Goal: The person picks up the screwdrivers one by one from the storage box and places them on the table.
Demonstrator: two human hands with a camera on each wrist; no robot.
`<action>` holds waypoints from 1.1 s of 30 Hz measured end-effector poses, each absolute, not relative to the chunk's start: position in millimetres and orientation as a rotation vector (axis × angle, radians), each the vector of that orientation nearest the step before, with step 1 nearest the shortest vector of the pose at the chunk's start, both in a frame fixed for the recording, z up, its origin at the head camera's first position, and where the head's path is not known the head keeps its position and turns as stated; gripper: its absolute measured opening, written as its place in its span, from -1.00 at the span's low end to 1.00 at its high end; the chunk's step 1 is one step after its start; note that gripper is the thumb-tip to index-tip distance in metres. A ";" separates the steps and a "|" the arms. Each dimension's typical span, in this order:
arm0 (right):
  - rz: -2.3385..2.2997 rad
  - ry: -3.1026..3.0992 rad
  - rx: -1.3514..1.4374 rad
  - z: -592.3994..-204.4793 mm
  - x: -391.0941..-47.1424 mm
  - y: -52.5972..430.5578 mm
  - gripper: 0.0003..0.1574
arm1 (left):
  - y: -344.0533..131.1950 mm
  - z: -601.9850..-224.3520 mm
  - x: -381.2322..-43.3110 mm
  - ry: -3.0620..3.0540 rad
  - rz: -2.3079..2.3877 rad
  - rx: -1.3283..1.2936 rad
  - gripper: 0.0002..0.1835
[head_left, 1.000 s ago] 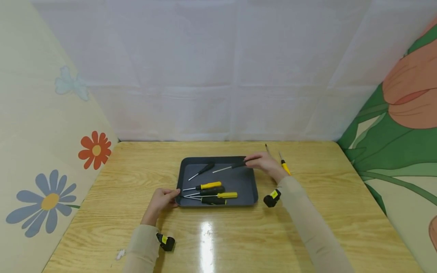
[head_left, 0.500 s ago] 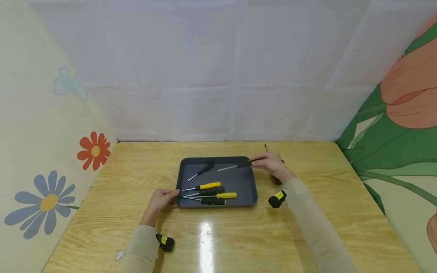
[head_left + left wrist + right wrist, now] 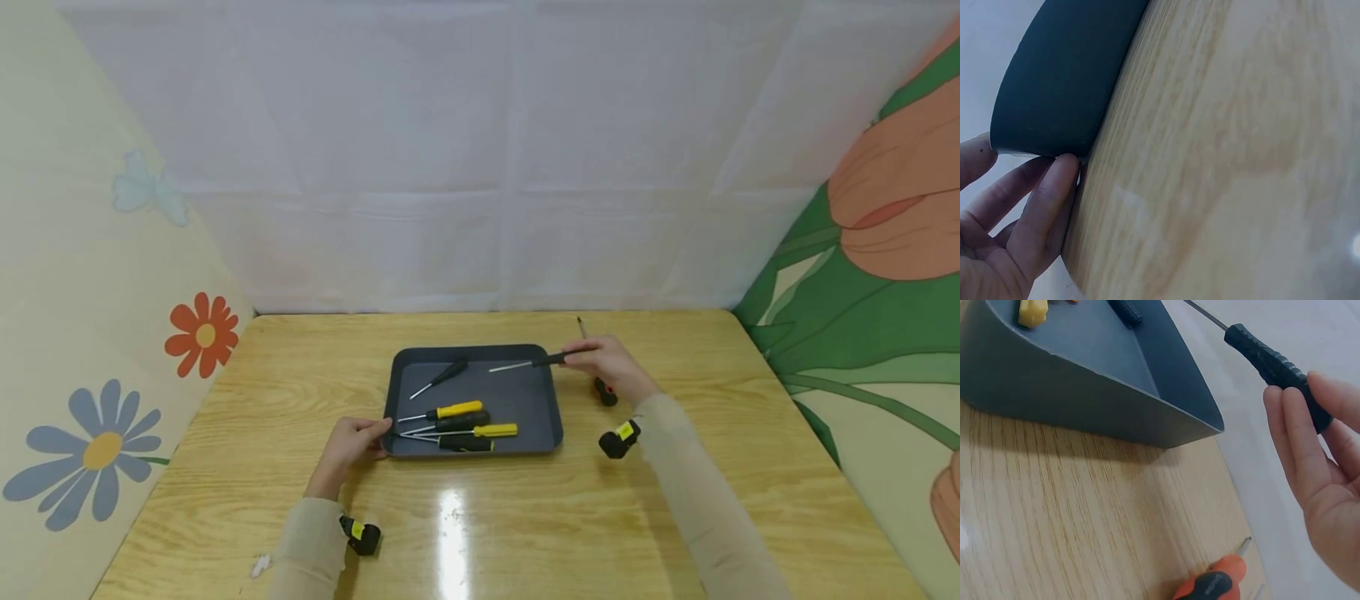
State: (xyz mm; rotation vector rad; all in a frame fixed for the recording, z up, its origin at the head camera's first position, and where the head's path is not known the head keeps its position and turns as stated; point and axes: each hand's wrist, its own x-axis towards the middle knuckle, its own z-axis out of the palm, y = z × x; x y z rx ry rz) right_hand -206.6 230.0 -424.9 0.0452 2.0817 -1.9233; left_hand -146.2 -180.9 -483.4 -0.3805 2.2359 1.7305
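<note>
My right hand (image 3: 613,367) pinches a black-handled screwdriver (image 3: 551,359) between thumb and fingertips, above the right rim of the grey tray (image 3: 528,396). Its shaft points left over the tray. The right wrist view shows this black screwdriver (image 3: 1266,359) raised higher than the tray wall (image 3: 1097,397). At the tray's front left corner my left hand (image 3: 348,446) grips the rim, thumb on top; the left wrist view has the fingers of this hand (image 3: 1019,219) against the tray's outer wall (image 3: 1060,81). Inside lie a small black screwdriver (image 3: 453,369), a yellow-and-black screwdriver (image 3: 459,409) and several others.
Right of the tray, an orange-and-black screwdriver (image 3: 1216,581) lies on the wooden table (image 3: 225,467), partly behind my right hand in the head view. A metal tip (image 3: 1260,591) shows beside it. A white cloth wall (image 3: 480,167) borders the table's far edge.
My right hand has moved to the right with the black screwdriver, from over the tray to its right rim. It now covers the yellow screwdriver on the table. The left hand keeps its grip.
</note>
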 end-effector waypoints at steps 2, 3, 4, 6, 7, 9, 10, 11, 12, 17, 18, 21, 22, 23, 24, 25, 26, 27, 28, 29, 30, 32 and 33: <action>-1.933 2.074 0.037 -424.9 -205.8 232.9 -0.44 | -181.1 -483.3 -146.3 2.233 1.731 -0.386 -0.70; -1.933 2.074 0.041 -424.8 -205.3 234.3 -0.44 | -181.3 -483.5 -146.3 2.235 1.726 -0.381 -0.70; -1.940 2.071 0.050 -425.0 -204.9 235.8 -0.44 | -181.2 -483.5 -146.2 2.233 1.728 -0.386 -0.70; -1.939 2.073 0.073 -424.8 -203.5 238.7 -0.45 | -181.1 -483.7 -146.1 2.232 1.730 -0.385 -0.71; -1.935 2.076 0.077 -424.7 -202.7 240.1 -0.45 | -181.2 -484.2 -146.2 2.234 1.728 -0.378 -0.71; -1.955 2.064 0.092 -424.4 -201.2 242.0 -0.46 | -181.1 -484.4 -146.0 2.234 1.731 -0.374 -0.71; -1.973 2.054 0.098 -424.6 -200.6 243.1 -0.49 | -181.0 -484.5 -145.9 2.230 1.738 -0.379 -0.71; -1.997 2.037 0.102 -424.9 -200.1 244.2 -0.50 | -181.1 -484.6 -146.0 2.232 1.737 -0.374 -0.71; -2.020 2.022 0.094 -425.3 -199.5 245.5 -0.52 | -181.3 -484.9 -146.0 2.233 1.735 -0.371 -0.71; -2.139 1.967 0.097 -428.3 -196.0 253.5 -0.64 | -181.6 -484.8 -146.0 2.231 1.733 -0.366 -0.70; -2.152 1.965 0.090 -428.6 -194.9 255.4 -0.68 | -181.5 -484.5 -145.9 2.226 1.736 -0.367 -0.70; -2.207 1.940 0.137 -429.7 -192.1 260.2 -0.82 | -181.1 -483.5 -145.9 2.220 1.743 -0.369 -0.70; -2.215 1.934 0.147 -429.9 -191.2 261.8 -0.83 | -181.0 -483.3 -146.0 2.219 1.744 -0.370 -0.70; -2.227 1.923 0.159 -429.9 -190.3 263.3 -0.81 | -181.0 -482.9 -145.8 2.218 1.747 -0.373 -0.71; -2.240 1.910 0.164 -429.8 -189.4 264.3 -0.80 | -181.0 -482.6 -145.8 2.220 1.744 -0.375 -0.71; -2.250 1.900 0.174 -429.7 -188.5 265.3 -0.77 | -181.4 -482.6 -145.8 2.224 1.741 -0.369 -0.71; -2.256 1.900 0.182 -429.6 -187.7 266.2 -0.77 | -181.4 -482.6 -145.8 2.223 1.743 -0.374 -0.71; -2.264 1.899 0.186 -429.5 -186.8 266.9 -0.77 | -181.4 -482.4 -145.7 2.224 1.743 -0.371 -0.71; -2.272 1.895 0.190 -429.6 -186.1 267.8 -0.76 | -181.4 -482.4 -145.7 2.220 1.749 -0.378 -0.72; -2.279 1.892 0.197 -429.8 -185.4 268.9 -0.75 | -181.3 -482.8 -145.9 2.221 1.749 -0.378 -0.72; -2.289 1.892 0.205 -430.1 -184.9 269.7 -0.73 | -181.4 -483.4 -146.2 2.220 1.748 -0.375 -0.71; -2.310 1.886 0.218 -430.6 -183.6 271.9 -0.69 | -181.2 -483.9 -146.4 2.217 1.754 -0.380 -0.72; -2.324 1.874 0.214 -430.8 -183.0 273.0 -0.67 | -181.3 -484.1 -146.3 2.216 1.756 -0.376 -0.71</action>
